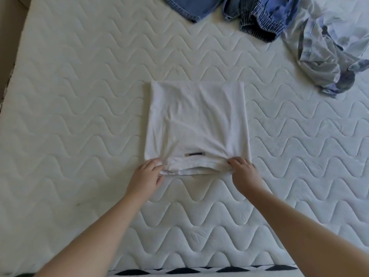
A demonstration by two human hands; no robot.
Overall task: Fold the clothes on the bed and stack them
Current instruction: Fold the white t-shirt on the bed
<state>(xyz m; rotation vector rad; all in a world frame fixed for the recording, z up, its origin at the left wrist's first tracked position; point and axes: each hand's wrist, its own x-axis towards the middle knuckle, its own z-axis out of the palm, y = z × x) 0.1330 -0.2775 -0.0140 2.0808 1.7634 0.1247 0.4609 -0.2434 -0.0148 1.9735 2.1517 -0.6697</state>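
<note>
A white T-shirt [197, 120] lies folded into a rectangle in the middle of the quilted mattress [79, 96], its collar and dark label at the near edge. My left hand [146, 174] pinches the near left corner of the shirt. My right hand [242, 170] grips the near right corner, bunching the cloth there. Between both hands the near edge is stretched into layered folds.
Unfolded clothes lie at the far edge: a denim piece [189, 7], blue striped shorts [261, 19] and a crumpled pale blue tie-dye garment [329, 48] at the far right. A black-and-white patterned band [199, 271] runs along the near edge of the mattress.
</note>
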